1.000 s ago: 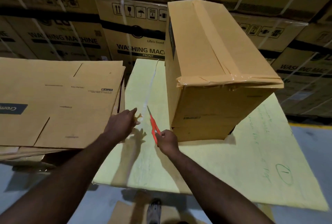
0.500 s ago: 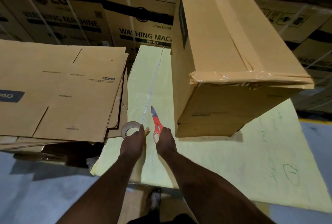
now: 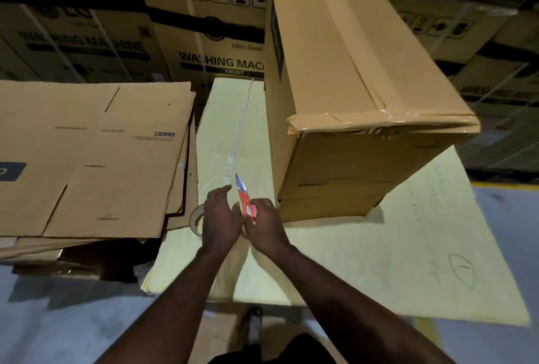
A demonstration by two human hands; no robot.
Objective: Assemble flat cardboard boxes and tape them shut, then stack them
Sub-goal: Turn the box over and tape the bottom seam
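The left hand (image 3: 221, 217) has come off the tape roll (image 3: 194, 217) and drawn beside the right hand (image 3: 264, 225), fingers loosely spread, holding nothing. The right grips the red scissors (image 3: 244, 197), blades pointing away. The roll lies just left of the left hand; the taped box (image 3: 350, 86) stands just beyond the right, on the yellow sheet (image 3: 379, 261).

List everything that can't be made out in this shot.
Head view:
- tape roll: mostly behind the left hand; whether the hand grips it is hidden.
- red-handled cutter: handle buried in the right hand.
- green writing on the yellow sheet: blurred, unreadable.
- flat cardboard stack: cut off by the left edge; sheet count unclear.
- taped box: underside and far end hidden by its own body.
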